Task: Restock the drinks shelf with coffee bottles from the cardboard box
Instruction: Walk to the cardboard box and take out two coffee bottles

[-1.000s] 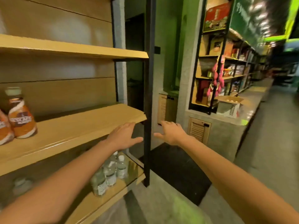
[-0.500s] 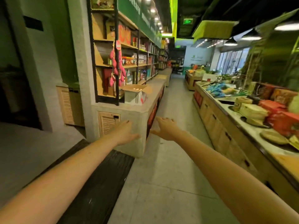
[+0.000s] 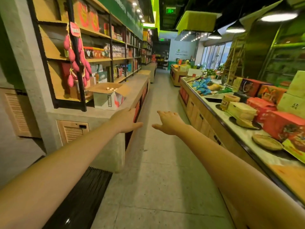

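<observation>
As the view has swung away from the drinks shelf over the last second, the shelf is now out of frame and the aisle fills the picture. The box (image 3: 107, 98) stands ahead on the left, on the counter (image 3: 99, 113), with its flaps open. Bottle caps (image 3: 111, 88) show inside it, so stock remains to be fetched.

The left hand (image 3: 125, 120) is extended with fingers straight and relaxed, holding nothing. It lies in front of the counter edge, well short of the box. The right hand (image 3: 170, 123) is likewise released and empty, over the aisle floor. Both hands keep the same forward posture as before.

Judgement: the step in hand is the return trip to the box, and no bottle is being carried.

Writing:
- The barcode label (image 3: 109, 100) on the near face of the box is too small to read.
- The green ceiling sign (image 3: 170, 10) has blurred characters.
- The red tag (image 3: 74, 29) above the hanging pink goods is illegible.
- No brand name can be read in this view.
</observation>
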`<action>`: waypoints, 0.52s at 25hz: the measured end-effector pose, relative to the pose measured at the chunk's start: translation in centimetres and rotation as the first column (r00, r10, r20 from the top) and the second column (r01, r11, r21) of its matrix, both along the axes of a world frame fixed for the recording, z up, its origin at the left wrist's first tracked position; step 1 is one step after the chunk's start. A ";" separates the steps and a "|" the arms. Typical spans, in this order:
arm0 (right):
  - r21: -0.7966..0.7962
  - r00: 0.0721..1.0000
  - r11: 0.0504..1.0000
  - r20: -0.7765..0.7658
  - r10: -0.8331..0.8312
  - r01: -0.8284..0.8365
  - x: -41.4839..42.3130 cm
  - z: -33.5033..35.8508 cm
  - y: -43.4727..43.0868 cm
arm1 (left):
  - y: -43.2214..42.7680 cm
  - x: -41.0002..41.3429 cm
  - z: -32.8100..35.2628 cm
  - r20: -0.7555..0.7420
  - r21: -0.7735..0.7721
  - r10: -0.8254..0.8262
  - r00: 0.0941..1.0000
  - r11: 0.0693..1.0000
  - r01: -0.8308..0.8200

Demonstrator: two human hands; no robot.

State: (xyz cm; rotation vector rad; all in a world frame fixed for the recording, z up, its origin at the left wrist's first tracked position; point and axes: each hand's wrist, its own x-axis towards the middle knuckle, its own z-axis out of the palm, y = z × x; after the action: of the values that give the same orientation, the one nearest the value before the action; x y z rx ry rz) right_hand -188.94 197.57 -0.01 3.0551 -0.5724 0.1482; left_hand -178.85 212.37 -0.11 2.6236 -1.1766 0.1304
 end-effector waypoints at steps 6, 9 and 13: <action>-0.039 0.997 0.997 0.023 -0.071 0.072 14.3 2.6 -12.4 | -12.6 16.2 4.5 0.115 0.038 -0.061 0.992 0.998 0.057; -0.002 0.991 0.994 0.079 -0.106 0.107 20.7 4.0 -17.7 | -18.7 22.9 5.9 0.114 0.050 -0.085 0.990 0.996 0.079; -0.002 0.990 0.993 0.078 -0.118 0.119 29.7 3.7 -25.0 | -26.4 31.2 5.0 0.140 0.084 -0.096 0.986 0.993 0.085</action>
State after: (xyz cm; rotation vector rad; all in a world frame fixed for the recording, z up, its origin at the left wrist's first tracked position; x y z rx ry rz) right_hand -159.24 172.54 3.66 3.0099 -0.7541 0.2660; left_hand -147.64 185.94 4.93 2.6598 -1.3726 0.2646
